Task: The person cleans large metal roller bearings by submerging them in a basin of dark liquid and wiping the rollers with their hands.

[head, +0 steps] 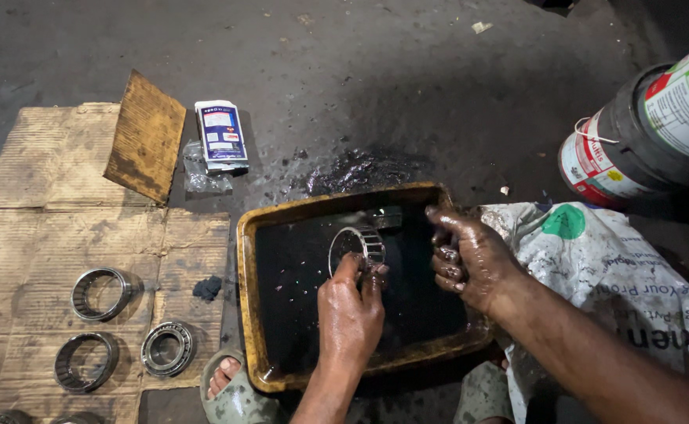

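Oily left hand pinching bearing ring over black-filled tray, right hand loosely curled, holding nothing

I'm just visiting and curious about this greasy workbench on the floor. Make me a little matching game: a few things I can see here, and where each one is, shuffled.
Things:
1. bearing ring
2. three bearings
3. blue and white packet
4. paint buckets

Places:
A. lying on their sides at the upper right
B. on the dark floor above the tray
C. held by the left hand over the dark oily liquid
D. laid out on the flattened cardboard

Pairs: 1-C, 2-D, 3-B, 4-A
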